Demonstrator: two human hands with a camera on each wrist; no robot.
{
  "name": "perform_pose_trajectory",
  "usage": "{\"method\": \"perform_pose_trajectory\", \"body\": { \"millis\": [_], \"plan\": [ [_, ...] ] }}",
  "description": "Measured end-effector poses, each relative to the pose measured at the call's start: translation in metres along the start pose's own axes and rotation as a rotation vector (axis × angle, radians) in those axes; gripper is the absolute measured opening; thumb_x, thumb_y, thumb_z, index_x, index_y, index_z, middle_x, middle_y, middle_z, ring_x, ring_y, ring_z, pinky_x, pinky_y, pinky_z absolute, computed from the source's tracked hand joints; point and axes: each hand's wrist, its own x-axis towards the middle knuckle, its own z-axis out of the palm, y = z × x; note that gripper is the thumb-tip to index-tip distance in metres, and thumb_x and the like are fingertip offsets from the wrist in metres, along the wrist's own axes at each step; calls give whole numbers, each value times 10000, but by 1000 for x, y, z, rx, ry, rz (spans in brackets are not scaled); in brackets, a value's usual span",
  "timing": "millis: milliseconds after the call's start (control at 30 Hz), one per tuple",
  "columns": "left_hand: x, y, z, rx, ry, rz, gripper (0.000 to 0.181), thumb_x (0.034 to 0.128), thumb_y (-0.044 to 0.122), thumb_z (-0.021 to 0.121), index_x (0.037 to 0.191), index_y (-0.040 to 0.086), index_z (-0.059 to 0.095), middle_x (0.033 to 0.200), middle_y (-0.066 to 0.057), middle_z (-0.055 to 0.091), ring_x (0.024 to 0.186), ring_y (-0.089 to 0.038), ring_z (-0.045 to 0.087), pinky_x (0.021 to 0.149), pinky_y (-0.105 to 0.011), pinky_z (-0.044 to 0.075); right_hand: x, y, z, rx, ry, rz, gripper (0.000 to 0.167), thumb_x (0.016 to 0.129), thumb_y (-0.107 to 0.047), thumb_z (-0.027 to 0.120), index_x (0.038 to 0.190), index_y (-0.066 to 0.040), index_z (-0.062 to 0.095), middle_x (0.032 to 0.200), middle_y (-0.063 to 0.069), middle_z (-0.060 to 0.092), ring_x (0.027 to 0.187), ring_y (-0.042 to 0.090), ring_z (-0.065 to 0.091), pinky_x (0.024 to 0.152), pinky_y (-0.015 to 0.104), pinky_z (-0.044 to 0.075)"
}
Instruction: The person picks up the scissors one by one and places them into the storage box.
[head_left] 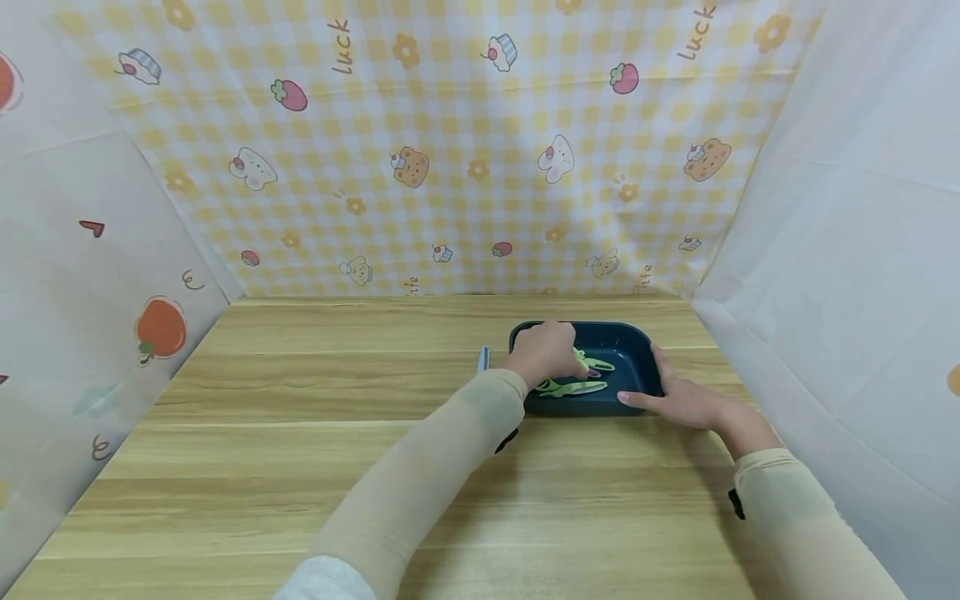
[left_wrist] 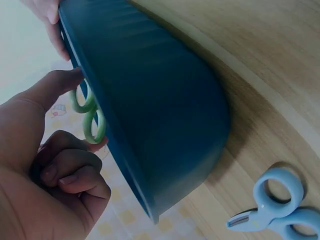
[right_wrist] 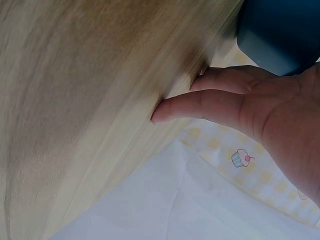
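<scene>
In the head view a dark blue rectangular bin [head_left: 633, 350] stands toward the back right of the wooden table. My left hand [head_left: 543, 348] reaches over its left side. In the left wrist view, my thumb and index finger pinch the green scissors [left_wrist: 94, 125] by the handle loops, which show above the rim; the other fingers are curled. A second pair of green scissors [head_left: 577, 388] lies on the bin's floor. My right hand [head_left: 682, 402] rests against the bin's right front corner, thumb over the front rim, straight fingers along the outer right side.
Light blue scissors [left_wrist: 275, 205] lie on the table [head_left: 337, 467] just left of the bin. A yellow checked cloth [head_left: 480, 125] hangs behind the table, and a white sheet [head_left: 847, 250] hangs close on the right.
</scene>
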Motion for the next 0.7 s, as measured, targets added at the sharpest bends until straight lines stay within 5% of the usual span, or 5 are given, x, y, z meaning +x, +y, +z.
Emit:
{"method": "perform_pose_trajectory", "body": {
  "millis": [467, 700],
  "plan": [
    [0, -5, 12, 49, -33, -22, 268, 897, 457, 848, 954, 217, 741, 913, 73, 696, 735, -140, 626, 651, -344, 532, 1, 1, 0, 5, 4, 5, 1272, 974, -784, 515, 1621, -91, -332, 1643, 483, 149, 1498, 650, 313, 1182, 751, 318],
    [1, -10, 18, 67, -33, -7, 256, 898, 454, 848, 872, 225, 735, 881, 72, 702, 739, -127, 630, 669, -359, 537, 0, 1, 0, 8, 4, 9, 1275, 972, -784, 520, 1623, -86, -325, 1650, 480, 121, 1506, 654, 289, 1187, 755, 306]
  ]
}}
